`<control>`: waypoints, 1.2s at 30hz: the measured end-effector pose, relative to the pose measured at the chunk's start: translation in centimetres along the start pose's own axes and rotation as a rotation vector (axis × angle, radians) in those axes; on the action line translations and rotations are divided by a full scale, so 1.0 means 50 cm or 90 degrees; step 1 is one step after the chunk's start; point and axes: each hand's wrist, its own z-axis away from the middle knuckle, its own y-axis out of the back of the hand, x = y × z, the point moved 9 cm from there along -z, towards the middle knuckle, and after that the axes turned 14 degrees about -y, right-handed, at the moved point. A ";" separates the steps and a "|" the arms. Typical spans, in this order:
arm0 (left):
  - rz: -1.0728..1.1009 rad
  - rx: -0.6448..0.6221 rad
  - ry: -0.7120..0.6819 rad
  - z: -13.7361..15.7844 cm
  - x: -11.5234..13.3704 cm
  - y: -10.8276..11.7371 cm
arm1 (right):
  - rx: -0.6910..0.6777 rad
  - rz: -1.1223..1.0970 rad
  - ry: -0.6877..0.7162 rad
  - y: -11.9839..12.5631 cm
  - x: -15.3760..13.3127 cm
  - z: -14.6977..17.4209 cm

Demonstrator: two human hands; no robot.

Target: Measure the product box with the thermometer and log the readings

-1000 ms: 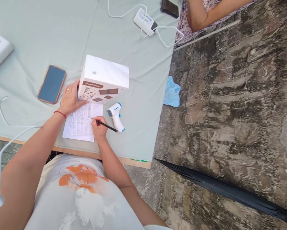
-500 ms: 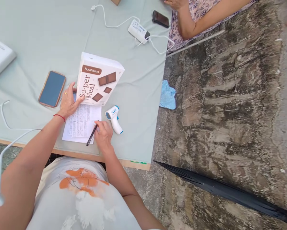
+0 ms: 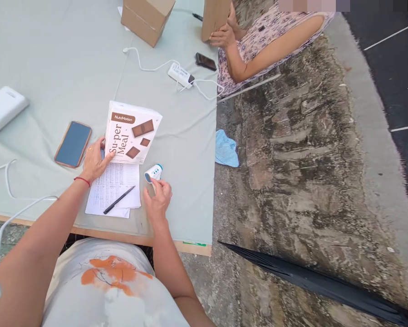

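Note:
My left hand [image 3: 95,160] is closed around the lower left edge of a white "Su-per Meal" box [image 3: 134,131]. The box stands tilted over the top of some printed sheets [image 3: 100,197]. Across those sheets lies a black pen [image 3: 119,200], let go. To their right is a white and blue infrared thermometer [image 3: 154,172], its head showing and its handle hidden by my right hand [image 3: 159,196]. That hand hovers over or touches the handle, thumb and index finger apart; a grip on it does not show.
A smartphone [image 3: 73,144] and a white power bank [image 3: 6,108] lie at left. Farther back are a cardboard box [image 3: 146,20], a white device with a cable [image 3: 180,75] and a black device [image 3: 205,61]. Another person's hands [image 3: 224,35] hold a cardboard piece [image 3: 214,20]. A blue cloth [image 3: 226,149] hangs by the table edge.
My right hand has put the pen down on the sheets and moved right to the thermometer. My left hand stays on the box. The view has tilted up, showing more of the other person.

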 end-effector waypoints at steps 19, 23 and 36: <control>-0.012 -0.002 -0.001 0.000 0.014 0.002 | -0.364 -0.580 -0.305 -0.104 -0.120 -0.005; -0.024 -0.013 -0.005 0.000 0.015 -0.002 | -0.352 -0.598 -0.323 -0.116 -0.125 -0.010; -0.044 -0.003 -0.004 -0.001 0.010 -0.002 | -0.372 -0.577 -0.313 -0.123 -0.118 -0.014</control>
